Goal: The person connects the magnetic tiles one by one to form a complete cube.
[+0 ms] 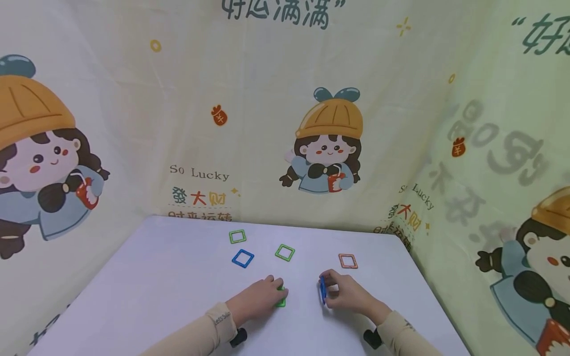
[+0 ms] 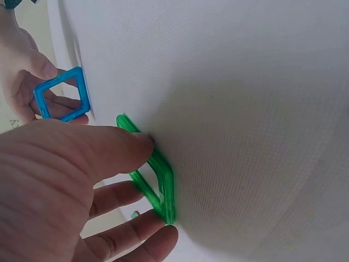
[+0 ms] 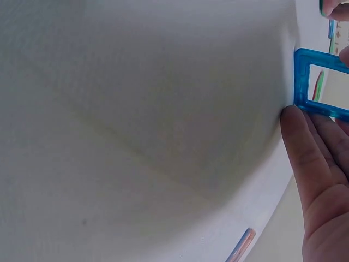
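My left hand [image 1: 258,300] pinches a green square magnetic tile frame [image 2: 167,188], thumb on one side and fingers on the other. The tile stands tilted, its lower edge close to the white tabletop. To the right, my right hand [image 1: 349,295] holds a blue square magnetic tile frame [image 1: 322,290] upright between thumb and fingers. A gap separates the two held tiles. In the right wrist view, the blue frame [image 3: 301,76] stands on or just above the table surface; I cannot tell which.
Farther back on the white table [image 1: 178,277] lie a green tile [image 1: 238,242], a blue tile [image 1: 238,263], another green tile [image 1: 282,258] and, at right, an orange tile [image 1: 349,267]. A printed cloth backdrop [image 1: 258,158] rises behind the table and along its sides.
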Motion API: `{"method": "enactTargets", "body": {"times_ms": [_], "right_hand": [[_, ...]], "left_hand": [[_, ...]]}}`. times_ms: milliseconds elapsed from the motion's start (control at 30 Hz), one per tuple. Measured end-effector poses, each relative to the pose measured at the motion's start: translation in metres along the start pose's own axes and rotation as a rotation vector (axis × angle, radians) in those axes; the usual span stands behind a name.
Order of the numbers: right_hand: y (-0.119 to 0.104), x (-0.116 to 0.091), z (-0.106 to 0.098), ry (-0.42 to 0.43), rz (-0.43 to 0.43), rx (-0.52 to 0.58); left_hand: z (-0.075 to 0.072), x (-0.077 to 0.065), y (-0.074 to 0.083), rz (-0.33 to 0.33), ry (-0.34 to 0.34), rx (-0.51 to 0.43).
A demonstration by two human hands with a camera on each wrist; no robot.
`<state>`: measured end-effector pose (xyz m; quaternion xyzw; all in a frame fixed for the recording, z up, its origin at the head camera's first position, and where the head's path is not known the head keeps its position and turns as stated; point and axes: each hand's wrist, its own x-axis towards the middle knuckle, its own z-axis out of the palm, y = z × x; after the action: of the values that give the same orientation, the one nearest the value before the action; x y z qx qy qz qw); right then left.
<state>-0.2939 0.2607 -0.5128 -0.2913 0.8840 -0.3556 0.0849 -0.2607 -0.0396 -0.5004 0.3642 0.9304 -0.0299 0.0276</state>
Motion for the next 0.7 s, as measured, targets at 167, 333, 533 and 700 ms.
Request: {"method": "enactTargets", "body": {"times_ms": [167,333,533,700], "right_hand": [[-0.003,0.003,0.001,-0.012,-0.001,0.011],[-0.006,0.005,0.005,-0.024,0.004,-0.006],[-0.006,0.006,0.007,-0.016,0.01,-0.006],[-0.01,0.009,0.008,-0.021,0.013,-0.014]], "left_hand": [[-0.001,0.0,0.0,0.01,0.01,0.008],[-0.003,-0.002,-0.001,-0.004,-0.02,-0.024],[0.0,0.001,-0.001,0.023,0.012,-0.007],[0.001,0.005,0.001,0.047,0.041,0.024]]}}
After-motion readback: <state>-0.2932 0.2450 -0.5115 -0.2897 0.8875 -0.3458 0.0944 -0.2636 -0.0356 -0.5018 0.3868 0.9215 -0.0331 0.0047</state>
